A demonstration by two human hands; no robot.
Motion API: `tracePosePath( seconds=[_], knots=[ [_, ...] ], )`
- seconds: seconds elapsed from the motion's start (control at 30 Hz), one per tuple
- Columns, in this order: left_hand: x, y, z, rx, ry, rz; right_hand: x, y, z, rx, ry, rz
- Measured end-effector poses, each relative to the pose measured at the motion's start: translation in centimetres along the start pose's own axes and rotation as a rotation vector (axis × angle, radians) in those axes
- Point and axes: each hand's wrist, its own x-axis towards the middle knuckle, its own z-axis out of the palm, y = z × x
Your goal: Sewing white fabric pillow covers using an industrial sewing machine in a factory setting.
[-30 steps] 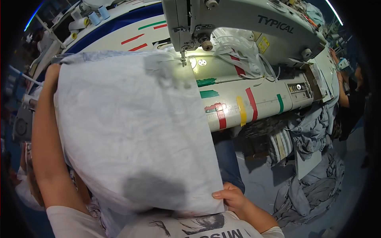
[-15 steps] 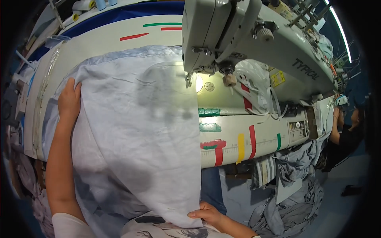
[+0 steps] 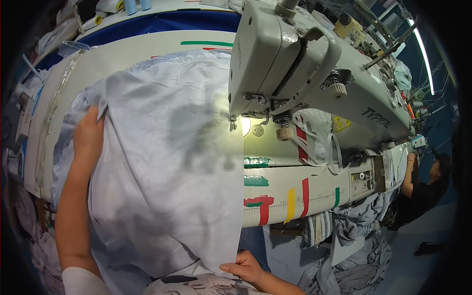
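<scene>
A large pale blue-grey fabric piece (image 3: 162, 157) lies over the sewing machine bed and hangs down toward my lap. Its straight right edge runs up to the presser foot (image 3: 233, 123) of the white sewing machine (image 3: 260, 64). At the fabric's upper left, my left hand (image 3: 90, 135) is closed on a fold, its fingertips partly hidden by the cloth. Close to my body, my right hand (image 3: 246, 268) pinches the lower right corner between thumb and fingers. Lamp light falls on the needle plate beside the foot.
Coloured tape strips (image 3: 305, 196) and a ruler scale mark the machine bed's front. White narrow tape (image 3: 314, 130) lies coiled under the machine arm. Grey cloth heaps (image 3: 364, 260) lie at the lower right. Another person (image 3: 423, 182) sits at the far right. Thread cones (image 3: 130, 7) stand at the back left.
The view has shifted, so the machine appears lower. The fabric near my left hand is more gathered into a fold. Both hands keep hold of the cloth.
</scene>
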Motion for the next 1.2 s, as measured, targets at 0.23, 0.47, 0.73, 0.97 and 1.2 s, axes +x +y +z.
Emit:
tracePosePath(
  seconds=[0.23, 0.47, 0.73, 0.97, 1.2],
  knots=[
    [6.3, 2.7, -0.9, -0.379, -0.005, -0.064, 0.9, -1.3, 1.1, 0.006, 0.022, -0.072],
    [-1.9, 0.4, -0.4, 0.039, 0.023, 0.075, 1.7, -1.5, 0.8, -0.061, 0.088, -0.039],
    [10.6, 4.3, 4.7, 0.110, -0.008, -0.093, 2.4, -3.0, 2.0, -0.047, 0.137, -0.093],
    [13.8, 3.4, 3.3, -0.056, -0.103, -0.054, 2.4, 0.0, 2.7, -0.330, 0.261, -0.290],
    [-10.1, -7.0, -8.1, 0.070, -0.257, 0.030, 3.7, 4.9, 4.1, -0.765, 0.541, -0.572]
  ],
)
